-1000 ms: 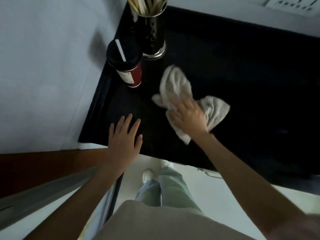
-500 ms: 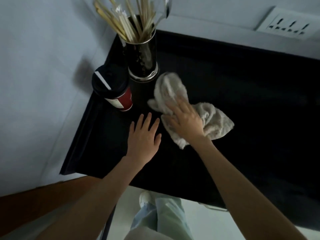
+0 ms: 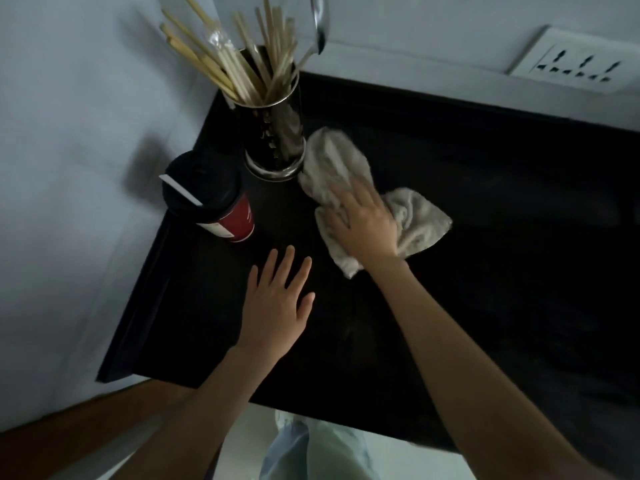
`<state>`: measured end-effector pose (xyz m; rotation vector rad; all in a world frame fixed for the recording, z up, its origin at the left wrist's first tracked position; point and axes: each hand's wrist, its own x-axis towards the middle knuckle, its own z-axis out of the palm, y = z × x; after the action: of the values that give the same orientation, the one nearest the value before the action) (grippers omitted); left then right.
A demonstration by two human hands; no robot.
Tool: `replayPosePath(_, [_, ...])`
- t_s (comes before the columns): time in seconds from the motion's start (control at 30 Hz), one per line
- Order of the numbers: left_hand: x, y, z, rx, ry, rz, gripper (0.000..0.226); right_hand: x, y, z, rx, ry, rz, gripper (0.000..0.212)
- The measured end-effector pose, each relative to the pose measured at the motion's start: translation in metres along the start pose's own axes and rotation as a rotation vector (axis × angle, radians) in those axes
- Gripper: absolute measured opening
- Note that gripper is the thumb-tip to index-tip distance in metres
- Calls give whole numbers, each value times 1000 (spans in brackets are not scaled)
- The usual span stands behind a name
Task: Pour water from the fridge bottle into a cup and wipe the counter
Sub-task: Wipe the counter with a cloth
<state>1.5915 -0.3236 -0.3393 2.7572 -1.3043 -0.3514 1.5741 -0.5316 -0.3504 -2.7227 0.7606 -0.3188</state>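
Note:
A crumpled beige cloth (image 3: 420, 221) lies on the black counter (image 3: 502, 271) just right of the utensil holder. My right hand (image 3: 363, 223) presses down flat on the cloth, covering its middle. My left hand (image 3: 278, 306) rests palm down on the bare counter, fingers spread, holding nothing, just below the cup. The red paper cup (image 3: 221, 206) with a black lid stands near the counter's left edge. No bottle is in view.
A perforated metal holder (image 3: 273, 140) full of chopsticks and a spoon stands at the back left, touching the cloth's tip. White walls close the left and back sides. A wall socket (image 3: 575, 67) sits at the back right. My legs show below the counter's front edge.
My right hand has pushed the cloth toward the back, up against the utensil holder. My left hand has slid forward onto the counter, closer to the cup.

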Motion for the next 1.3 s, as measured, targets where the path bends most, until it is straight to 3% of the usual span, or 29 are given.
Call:
replayPosePath(0.1, [0, -2, 0, 2, -10, 9, 57, -28, 41, -20, -49, 67, 81, 44])
replayPosePath(0.2, [0, -3, 0, -8, -9, 18, 58, 31, 77, -22, -80, 72, 159, 56])
replayPosePath(0.27, [-2, -3, 1, -15, -5, 12, 57, 77, 68, -16, -54, 66, 161, 62])
replayPosePath(0.33, [-3, -2, 0, -8, -11, 16, 56, 97, 45, -6, -43, 3, 126, 54])
replayPosePath(0.47, [-2, -2, -1, 3, -20, 8, 58, 35, 20, -6, -1, -17, -79, 50])
replayPosePath(0.53, [-2, -2, -1, 2, -23, 7, 59, -20, 34, -15, 19, 8, -95, 46])
replayPosePath(0.6, [-2, -3, -1, 0, -31, 13, 59, -39, 65, -26, 8, 74, -40, 39])
replayPosePath(0.7, [-1, -2, 1, -6, -28, 20, 58, 13, 114, -39, -84, 111, 109, 43])
replayPosePath(0.83, [-1, -3, 1, 5, -23, 22, 58, 87, 108, -37, -65, 3, 197, 52])
replayPosePath(0.9, [-2, -4, -1, 15, -30, 27, 58, 66, 81, -24, -77, 14, 103, 51])
replayPosePath(1.03, [-1, -3, -2, 16, -37, 22, 59, -58, 65, -31, 12, 29, -46, 44])
replayPosePath(1.13, [-2, -4, -2, 8, -43, 26, 59, -69, 116, -46, -14, 10, 61, 49])
replayPosePath(1.23, [-2, -3, -3, 7, -36, 29, 59, 0, 167, -56, -104, 71, 205, 61])
replayPosePath(1.3, [-1, -4, -3, 8, -33, 32, 59, 47, 166, -55, -92, 55, 334, 59])
